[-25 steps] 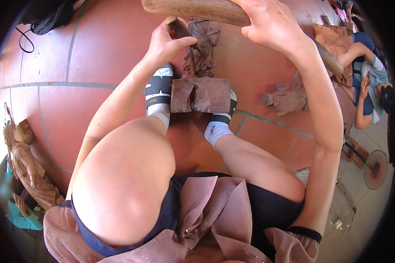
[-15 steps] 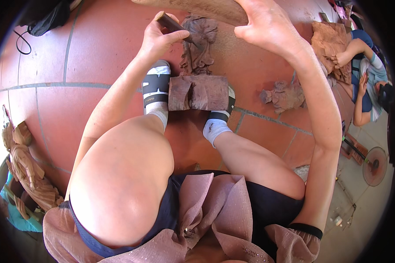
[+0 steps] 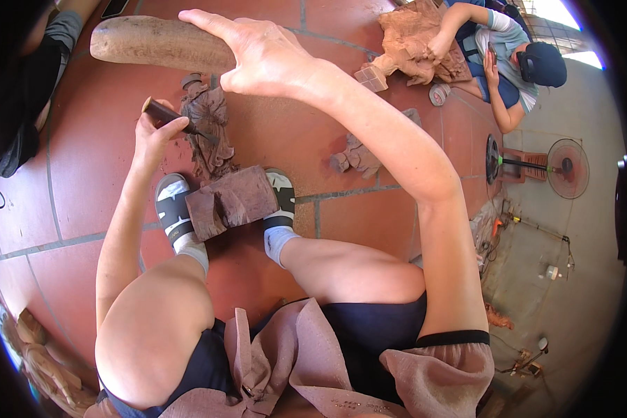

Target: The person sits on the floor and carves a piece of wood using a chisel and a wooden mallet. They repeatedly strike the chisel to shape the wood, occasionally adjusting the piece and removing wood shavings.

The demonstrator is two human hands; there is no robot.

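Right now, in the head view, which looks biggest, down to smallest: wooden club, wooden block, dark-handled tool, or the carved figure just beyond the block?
1. Wooden club, perhaps enlarged by nearness.
2. Wooden block and carved figure: too alike to rank.
3. Dark-handled tool.

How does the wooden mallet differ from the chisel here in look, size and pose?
The mallet is pale tan and much thicker; the chisel has a slim, dark brown handle. The mallet lies nearly crosswise in the picture, while the chisel slants down rightward, its blade toward the carved wooden figure. Both are held: mallet in the right hand, chisel in the left hand.
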